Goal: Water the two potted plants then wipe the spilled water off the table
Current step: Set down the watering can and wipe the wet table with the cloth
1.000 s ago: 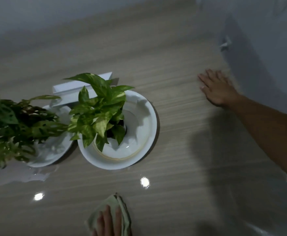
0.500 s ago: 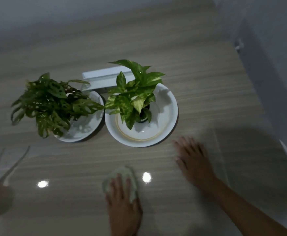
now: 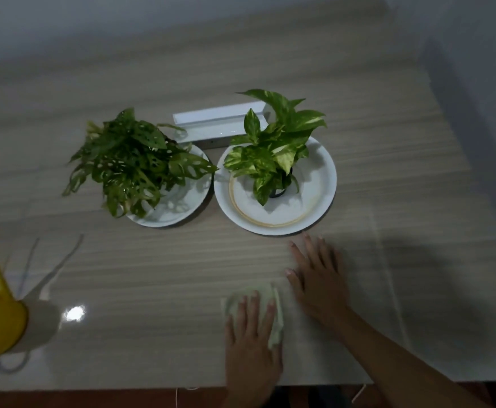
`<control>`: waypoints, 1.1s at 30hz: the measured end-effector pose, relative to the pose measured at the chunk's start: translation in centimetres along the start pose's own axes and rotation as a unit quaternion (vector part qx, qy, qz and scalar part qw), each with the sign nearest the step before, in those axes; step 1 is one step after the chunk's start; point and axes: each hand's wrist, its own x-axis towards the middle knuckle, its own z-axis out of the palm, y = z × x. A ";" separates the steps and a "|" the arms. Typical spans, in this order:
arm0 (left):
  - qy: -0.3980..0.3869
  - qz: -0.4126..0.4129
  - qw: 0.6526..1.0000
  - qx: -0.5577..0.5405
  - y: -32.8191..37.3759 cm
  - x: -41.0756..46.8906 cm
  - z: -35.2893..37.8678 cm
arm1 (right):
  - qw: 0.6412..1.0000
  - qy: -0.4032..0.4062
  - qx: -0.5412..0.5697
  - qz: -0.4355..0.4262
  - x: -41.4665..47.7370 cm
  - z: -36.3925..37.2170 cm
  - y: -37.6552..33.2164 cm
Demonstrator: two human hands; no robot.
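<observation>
Presses cloth (image 3: 271, 312) flat on worktop (image 3: 152, 275) with left hand (image 3: 251, 351), fingers straight and gripping nothing, on the near side of the right plate (image 3: 317, 184). Rests right hand (image 3: 319, 287) flat as well, fingers spread and empty, just beside cloth, fingertips almost at that plate's rim. Could bump the plate on a forward sweep and rock the plant (image 3: 273, 148), slopping more water. Could miss wet patches: cannot make any out in this dim light. Against half a second ago, finds right hand nearer the plate and closer to cloth.
</observation>
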 end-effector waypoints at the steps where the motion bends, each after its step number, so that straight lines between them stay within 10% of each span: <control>1: 0.006 0.048 0.999 0.002 0.4 1.8 -0.4 | 1.000 -0.005 -0.009 -0.002 -0.2 0.3 0.0; 8: 0.073 -0.202 0.976 0.026 -12.2 3.3 -6.0 | 0.999 0.017 -0.044 0.009 -0.4 0.4 -0.7; 15: 0.014 0.062 0.997 0.034 -3.1 5.2 -1.9 | 0.999 0.017 -0.049 0.009 -0.5 0.4 -0.9; 21: 0.105 -0.213 0.971 0.031 -13.5 2.9 -6.2 | 0.999 0.019 -0.049 0.011 -0.5 0.0 -1.1; 26: 0.018 -0.044 0.999 -0.002 -5.5 1.9 -1.8 | 0.999 0.013 -0.044 0.013 -0.5 0.0 -1.1; 33: 0.048 -0.153 0.987 0.015 -7.9 14.9 -5.3 | 0.999 0.020 -0.033 -0.026 -0.2 1.3 -4.0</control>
